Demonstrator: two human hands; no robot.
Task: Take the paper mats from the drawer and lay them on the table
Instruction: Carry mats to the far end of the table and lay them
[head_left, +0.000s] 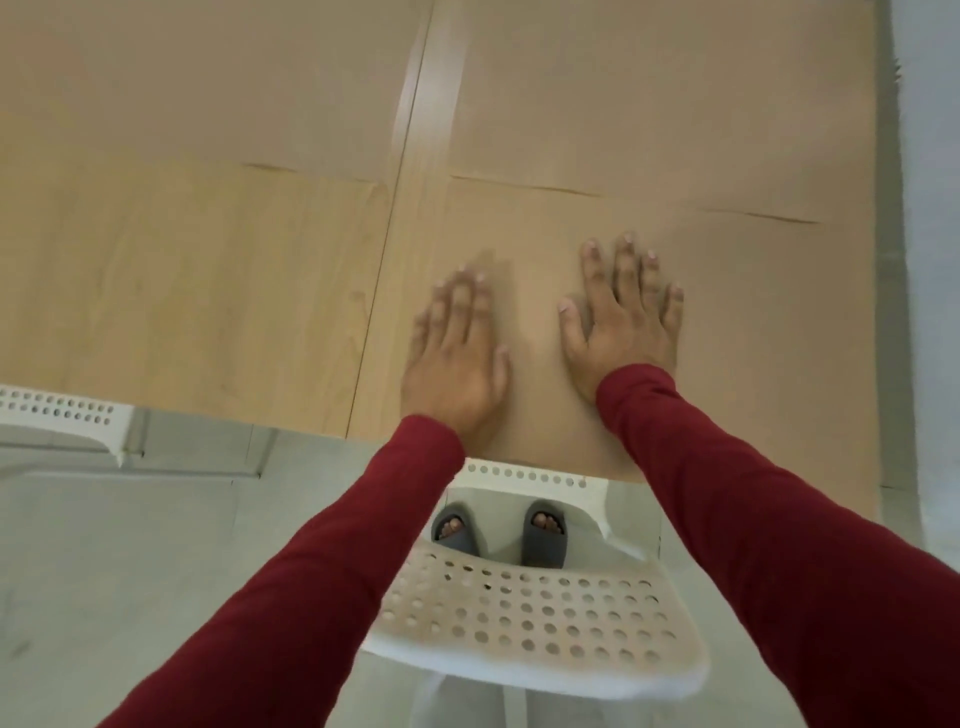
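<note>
Brown paper mats lie on the light wooden table (182, 291). One mat (182, 78) covers the far left and another (649, 93) the far right. A third mat (763, 353) lies at the near right, reaching the table's front edge. My left hand (454, 358) and my right hand (623, 332) both rest flat on this near mat, palms down and fingers straight, side by side with a gap between them. Neither hand holds anything. No drawer is in view.
A white perforated chair (519, 613) stands under my arms at the table's front edge, with my feet in dark slippers (543, 535) behind it. Part of a second white chair (62, 410) shows at the left. Grey tiled floor (130, 571) lies below.
</note>
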